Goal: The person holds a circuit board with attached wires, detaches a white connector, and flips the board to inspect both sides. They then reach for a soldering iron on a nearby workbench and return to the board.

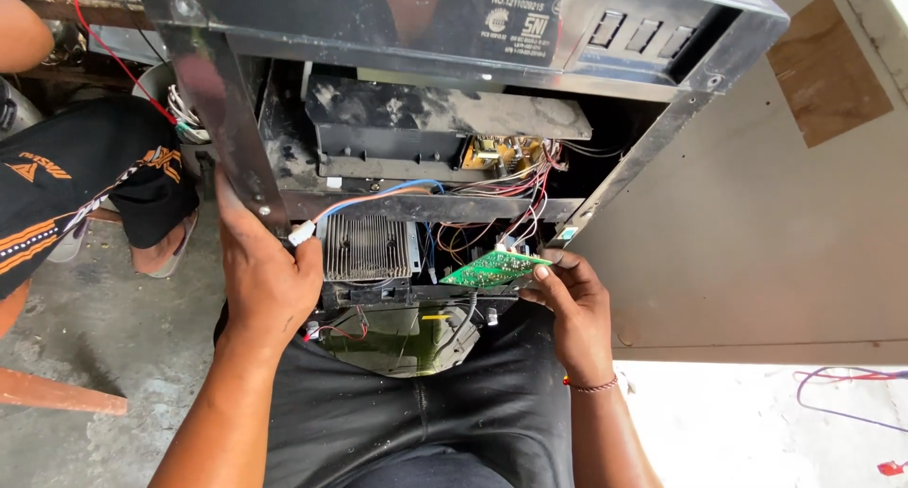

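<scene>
a person's two bare hands work inside the opened back of a black metal appliance (454, 34) that lies tilted over their lap. the left hand (265, 270) closes its grip on a small white plug connector (302, 233) at the end of red and blue wires (378, 193), thumb and fingers pinched around it, just beside the slanting metal frame bar (222, 119). immediately right of that grip sits a ribbed grey heat sink (364, 247). the right hand (572, 308) holds a green circuit board (494, 269) by its right edge, thumb on top, fingers beneath, the board tilted and nearly flat. above that grip a tangle of red and white wiring (530, 200) runs up to a yellowish board (501, 152). far left of both hands, another person's knee in black shorts (76, 181) rests over the concrete floor (104, 327).
</scene>
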